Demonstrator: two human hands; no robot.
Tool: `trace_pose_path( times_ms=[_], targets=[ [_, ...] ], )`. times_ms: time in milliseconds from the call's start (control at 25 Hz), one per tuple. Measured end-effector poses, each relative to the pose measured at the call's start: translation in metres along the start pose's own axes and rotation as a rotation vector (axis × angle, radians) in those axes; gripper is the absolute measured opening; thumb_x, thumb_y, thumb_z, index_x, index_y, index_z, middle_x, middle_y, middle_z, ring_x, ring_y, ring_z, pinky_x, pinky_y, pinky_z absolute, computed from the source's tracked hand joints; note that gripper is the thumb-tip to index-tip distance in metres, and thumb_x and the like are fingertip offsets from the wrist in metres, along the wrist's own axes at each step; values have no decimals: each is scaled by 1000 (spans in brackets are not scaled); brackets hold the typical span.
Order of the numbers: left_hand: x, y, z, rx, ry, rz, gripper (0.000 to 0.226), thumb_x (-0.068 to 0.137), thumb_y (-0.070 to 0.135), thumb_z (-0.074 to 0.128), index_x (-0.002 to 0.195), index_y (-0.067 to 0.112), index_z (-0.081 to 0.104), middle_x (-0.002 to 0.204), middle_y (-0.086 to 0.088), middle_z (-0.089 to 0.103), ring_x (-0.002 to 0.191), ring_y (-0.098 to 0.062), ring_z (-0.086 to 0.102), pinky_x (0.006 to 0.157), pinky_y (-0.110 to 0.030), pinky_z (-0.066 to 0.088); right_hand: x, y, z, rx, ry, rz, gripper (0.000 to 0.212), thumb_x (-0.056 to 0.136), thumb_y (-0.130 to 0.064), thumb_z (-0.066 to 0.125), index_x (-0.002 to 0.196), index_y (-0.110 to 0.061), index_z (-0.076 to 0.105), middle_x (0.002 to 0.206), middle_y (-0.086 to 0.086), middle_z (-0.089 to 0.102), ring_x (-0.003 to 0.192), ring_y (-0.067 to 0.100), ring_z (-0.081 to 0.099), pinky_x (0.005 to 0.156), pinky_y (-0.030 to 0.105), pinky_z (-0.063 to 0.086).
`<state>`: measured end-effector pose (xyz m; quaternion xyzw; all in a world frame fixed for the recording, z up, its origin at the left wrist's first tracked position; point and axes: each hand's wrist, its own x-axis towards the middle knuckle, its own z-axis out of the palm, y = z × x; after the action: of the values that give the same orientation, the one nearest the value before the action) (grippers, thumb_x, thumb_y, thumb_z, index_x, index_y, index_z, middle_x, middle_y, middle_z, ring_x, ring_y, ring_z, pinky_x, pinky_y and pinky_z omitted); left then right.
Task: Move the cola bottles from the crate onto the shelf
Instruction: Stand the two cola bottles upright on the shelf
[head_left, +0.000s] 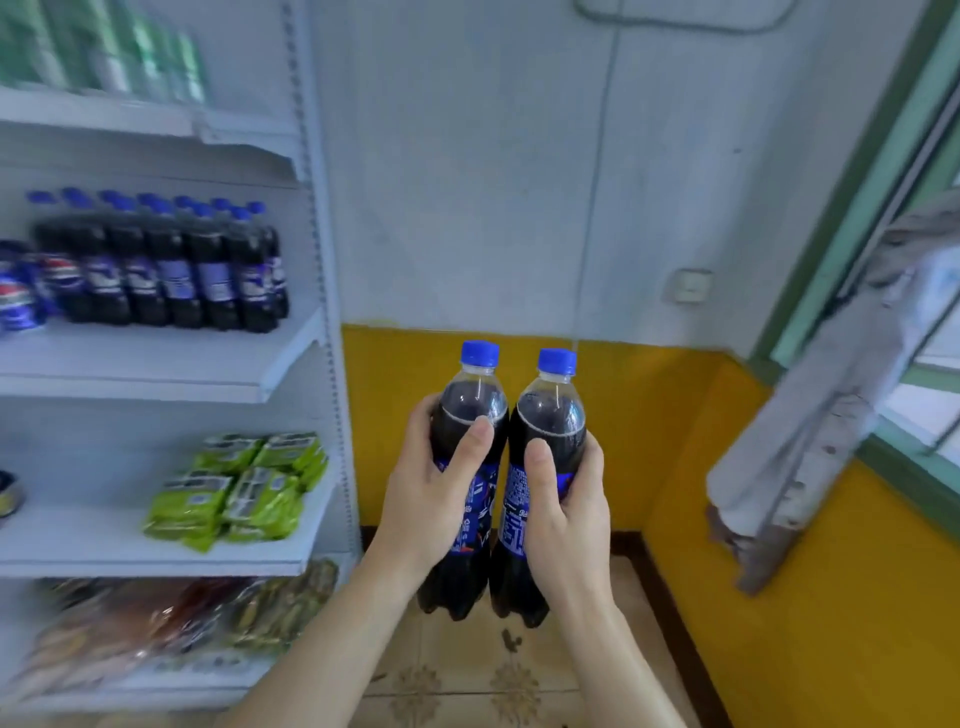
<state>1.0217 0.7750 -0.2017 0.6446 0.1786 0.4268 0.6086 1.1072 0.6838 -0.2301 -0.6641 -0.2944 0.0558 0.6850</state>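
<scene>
Left hand (434, 488) grips a dark cola bottle with blue cap and blue label (470, 415), thumb across its front. Right hand (563, 506) grips a second dark blue-capped cola bottle (553, 415) the same way. Both bottles upright, side by side, touching or nearly so, held in the air above the patterned tile floor (514, 686). Up and left of the left hand: white metal shelf (156, 364) with a row of matching blue-capped cola bottles (171, 270). Green snack packets (239, 488) on the shelf board left of the left hand.
</scene>
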Motion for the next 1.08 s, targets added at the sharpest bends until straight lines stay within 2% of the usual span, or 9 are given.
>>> trace_pose_path(
  times_ms=[240,360,480,560,680,840,960,1080],
  targets=[
    [-14,10,-106,67,223,-4,42,82,57,68,119,41,57,116,12,71,111,-11,67,101,-48,51,-30,-14,98,97,-220,-16,62,89,-66,55,142,-36,41,115,-30,65,109,1,66,89,37,58],
    [-18,19,-149,95,332,15,38,85,53,71,117,40,57,112,18,70,107,-3,66,98,-35,51,-38,-22,139,140,-367,-39,63,90,-57,56,145,-34,37,115,-36,62,110,-5,63,87,25,53],
    [-16,26,-182,115,417,12,39,81,51,67,116,40,56,109,23,69,103,5,65,88,-20,48,-38,-26,175,165,-472,-71,67,93,-55,61,149,-29,36,121,-35,61,114,-8,61,88,18,50],
    [-11,24,-202,132,454,7,40,84,51,71,118,39,56,113,20,69,107,1,65,93,-26,49,-34,-26,198,187,-523,-73,67,91,-51,63,148,-28,37,124,-32,62,115,-7,61,89,16,50],
    [3,19,-228,165,505,0,43,82,52,72,121,40,56,115,18,69,110,-3,65,100,-38,51,-24,-24,230,217,-580,-56,61,91,-49,67,144,-32,41,124,-24,64,116,-4,61,92,22,50],
    [31,22,-256,214,574,34,31,81,47,72,108,53,59,112,21,70,107,1,65,95,-31,50,-1,-23,275,228,-642,-64,60,90,-50,68,141,-31,43,120,-24,64,113,-3,62,94,26,51],
    [50,24,-275,213,603,57,28,90,34,71,113,47,61,114,18,71,110,-2,65,98,-33,50,17,-24,305,229,-712,-89,53,93,-37,68,139,-30,43,113,-31,63,109,-8,61,88,14,50],
    [63,23,-298,216,633,78,27,93,28,68,114,44,61,114,18,71,110,-1,65,96,-30,50,28,-24,339,221,-781,-105,51,94,-36,68,138,-31,43,115,-25,63,108,-9,61,85,15,49]
  ],
)
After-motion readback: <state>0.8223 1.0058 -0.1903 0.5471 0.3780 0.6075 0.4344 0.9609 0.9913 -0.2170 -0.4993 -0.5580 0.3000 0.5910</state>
